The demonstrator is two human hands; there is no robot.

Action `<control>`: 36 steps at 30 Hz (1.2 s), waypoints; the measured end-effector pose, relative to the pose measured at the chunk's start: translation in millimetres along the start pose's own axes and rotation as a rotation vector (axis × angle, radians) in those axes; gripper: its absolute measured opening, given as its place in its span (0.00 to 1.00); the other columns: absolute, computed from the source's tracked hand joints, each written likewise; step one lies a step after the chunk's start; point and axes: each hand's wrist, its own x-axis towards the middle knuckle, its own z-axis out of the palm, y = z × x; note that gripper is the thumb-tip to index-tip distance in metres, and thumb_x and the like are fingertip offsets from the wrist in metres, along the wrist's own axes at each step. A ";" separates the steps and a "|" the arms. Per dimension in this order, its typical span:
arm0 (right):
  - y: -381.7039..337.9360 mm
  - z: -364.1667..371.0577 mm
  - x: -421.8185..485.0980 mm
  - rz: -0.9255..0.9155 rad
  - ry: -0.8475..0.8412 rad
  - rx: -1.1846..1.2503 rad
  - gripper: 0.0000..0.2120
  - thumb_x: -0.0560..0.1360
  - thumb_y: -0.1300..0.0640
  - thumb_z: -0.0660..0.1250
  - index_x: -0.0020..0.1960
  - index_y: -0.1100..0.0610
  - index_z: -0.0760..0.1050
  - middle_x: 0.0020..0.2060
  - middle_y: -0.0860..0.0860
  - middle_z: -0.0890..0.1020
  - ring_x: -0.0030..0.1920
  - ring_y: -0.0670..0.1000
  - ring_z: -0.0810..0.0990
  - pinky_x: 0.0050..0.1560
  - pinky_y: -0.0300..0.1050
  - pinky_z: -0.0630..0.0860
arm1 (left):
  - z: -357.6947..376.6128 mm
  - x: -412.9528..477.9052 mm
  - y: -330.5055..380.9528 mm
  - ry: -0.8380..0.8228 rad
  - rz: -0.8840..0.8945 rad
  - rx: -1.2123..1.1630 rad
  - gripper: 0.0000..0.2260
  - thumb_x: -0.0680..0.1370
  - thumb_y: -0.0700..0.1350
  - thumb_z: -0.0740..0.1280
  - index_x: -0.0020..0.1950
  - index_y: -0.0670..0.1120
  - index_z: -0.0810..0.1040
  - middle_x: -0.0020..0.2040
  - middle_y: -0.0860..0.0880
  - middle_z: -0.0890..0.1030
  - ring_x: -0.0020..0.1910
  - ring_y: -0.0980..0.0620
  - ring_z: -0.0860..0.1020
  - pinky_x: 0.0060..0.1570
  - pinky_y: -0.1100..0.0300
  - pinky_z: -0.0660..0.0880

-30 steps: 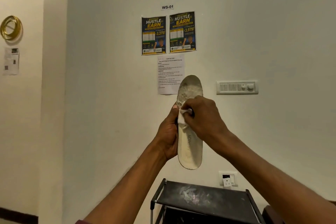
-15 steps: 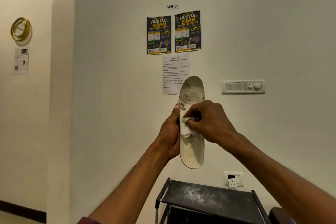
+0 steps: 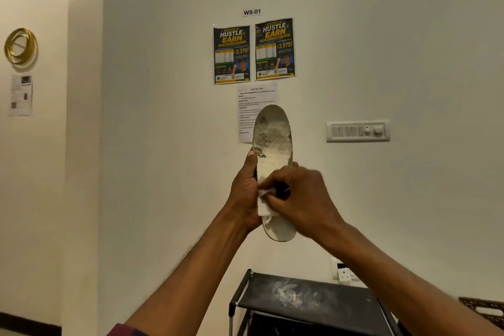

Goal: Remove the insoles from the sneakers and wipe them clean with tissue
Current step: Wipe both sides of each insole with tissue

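In the head view, we held one insole [image 3: 272, 139] up in the air in front of the wall [image 3: 163, 144]. It stood up tall, with its wide end at the top. The top part looked dirty and rough, with grey and white bits on it.

Our left hand [image 3: 245, 194] gripped the insole from the left side, with the thumb lying along its edge. Our right hand [image 3: 302, 196] was curled and a little blurry. It pinched a white tissue [image 3: 263, 206] and pressed it on the middle of the insole.

Low down, a dark rack [image 3: 313, 297] stood by the wall, with a dusty white smear on its top. A socket [image 3: 343, 273] sat on the wall just behind it. The edge of a dark basket [image 3: 485, 311] showed at the far right.

Two blue and yellow posters [image 3: 231, 54] hung side by side, with a small label [image 3: 252, 12] above them. A sheet of paper [image 3: 256, 98] hung under them, partly hidden by the insole. A switch panel [image 3: 357, 131] was to the right of the insole. Far left, a gold ring [image 3: 20, 46] hung above a small paper [image 3: 21, 95].
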 end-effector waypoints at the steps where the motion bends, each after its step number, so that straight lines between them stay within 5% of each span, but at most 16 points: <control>1: -1.9 1.1 -6.7 -0.006 -0.048 0.013 0.08 0.71 0.59 0.77 0.49 0.51 0.86 0.45 0.45 0.86 0.42 0.42 0.82 0.48 0.31 0.79 | -0.9 0.5 1.6 -0.009 0.010 0.023 0.29 0.84 0.62 0.56 0.71 0.41 0.78 0.61 0.35 0.82 0.58 0.39 0.82 0.62 0.46 0.78; 5: 3.3 -6.9 -20.9 0.101 -0.275 -0.016 0.08 0.71 0.58 0.77 0.50 0.51 0.86 0.48 0.46 0.85 0.43 0.41 0.80 0.47 0.29 0.76 | -7.6 0.1 4.1 -0.009 -0.002 -0.003 0.30 0.85 0.64 0.53 0.68 0.42 0.79 0.55 0.38 0.84 0.52 0.41 0.83 0.59 0.46 0.77; 10: -6.4 5.2 -19.0 -0.024 -0.009 0.028 0.07 0.71 0.61 0.77 0.49 0.53 0.86 0.45 0.48 0.86 0.43 0.42 0.83 0.49 0.32 0.79 | -0.1 2.8 4.6 -0.008 0.008 -0.042 0.29 0.84 0.63 0.57 0.69 0.42 0.78 0.63 0.35 0.79 0.60 0.40 0.79 0.61 0.46 0.76; 15: 1.2 -0.5 -32.2 0.076 -0.191 0.049 0.08 0.71 0.57 0.78 0.50 0.51 0.86 0.53 0.46 0.85 0.49 0.44 0.82 0.49 0.28 0.77 | -12.0 1.1 13.2 -0.015 0.043 -0.038 0.29 0.84 0.63 0.56 0.71 0.42 0.78 0.60 0.37 0.81 0.56 0.41 0.81 0.60 0.46 0.76; 19: -0.5 -0.7 -22.4 0.044 -0.052 0.029 0.08 0.71 0.59 0.78 0.49 0.53 0.86 0.50 0.48 0.86 0.46 0.42 0.82 0.47 0.26 0.76 | -7.8 3.1 11.3 -0.012 0.033 -0.057 0.29 0.84 0.63 0.56 0.70 0.42 0.78 0.59 0.37 0.82 0.55 0.41 0.81 0.61 0.46 0.76; 24: -7.5 -6.7 -32.1 0.107 -0.301 -0.016 0.10 0.72 0.56 0.76 0.53 0.49 0.86 0.57 0.44 0.83 0.50 0.43 0.80 0.44 0.25 0.73 | -11.1 1.0 13.3 -0.017 0.052 -0.021 0.30 0.84 0.64 0.56 0.72 0.43 0.77 0.62 0.37 0.81 0.57 0.42 0.81 0.59 0.47 0.78; 27: -0.3 -11.4 -20.6 0.184 -0.205 -0.141 0.10 0.74 0.58 0.75 0.54 0.51 0.85 0.59 0.48 0.83 0.52 0.47 0.82 0.39 0.22 0.70 | -13.0 1.3 11.4 -0.004 0.047 -0.058 0.29 0.84 0.63 0.56 0.70 0.43 0.79 0.60 0.38 0.82 0.56 0.42 0.82 0.60 0.46 0.78; 32: -16.6 -0.5 -23.1 0.033 -0.171 -0.058 0.08 0.73 0.57 0.76 0.52 0.52 0.86 0.54 0.47 0.85 0.56 0.47 0.82 0.56 0.25 0.70 | -3.1 1.6 14.3 -0.006 0.059 -0.065 0.28 0.84 0.63 0.56 0.69 0.42 0.79 0.59 0.37 0.83 0.56 0.41 0.82 0.60 0.46 0.76; 36: -3.4 -13.4 -20.7 0.149 -0.234 -0.149 0.09 0.74 0.57 0.74 0.54 0.53 0.85 0.58 0.50 0.83 0.54 0.50 0.83 0.44 0.25 0.73 | -8.3 -3.2 18.5 -0.014 0.069 -0.033 0.30 0.84 0.63 0.56 0.75 0.43 0.74 0.67 0.38 0.78 0.63 0.41 0.79 0.61 0.46 0.78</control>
